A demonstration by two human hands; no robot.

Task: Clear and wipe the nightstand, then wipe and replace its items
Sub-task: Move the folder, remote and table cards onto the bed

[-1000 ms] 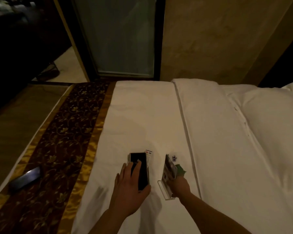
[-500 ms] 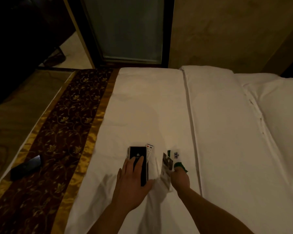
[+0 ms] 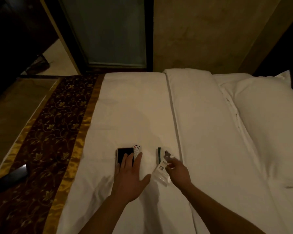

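Though dimly lit, shows one bed under white bedding, filling most of the view. Beyond its far edge: one frosted glass panel in a dark frame, and one plain tan wall beside it. On the bed's right side, one white pillow; across its left side, one brown-and-gold runner.

Two bare forearms reaching in from the bottom edge. One left hand laid flat on the bedding, fingers straight and slightly spread, thumb splayed out to the right, fingertips resting on one flat black case and on one white remote touching that case's right edge. One right hand just to the right, apart from the left, fingers curled and pinching one clear card stand, tilted, with printed paper inside. Blurred there, so cannot tell exactly how the fingers sit.

Flat on the bedding just beyond the stand: one green-edged card and one small white tag beside it. Alone on the runner, well apart from everything else: one dark remote.
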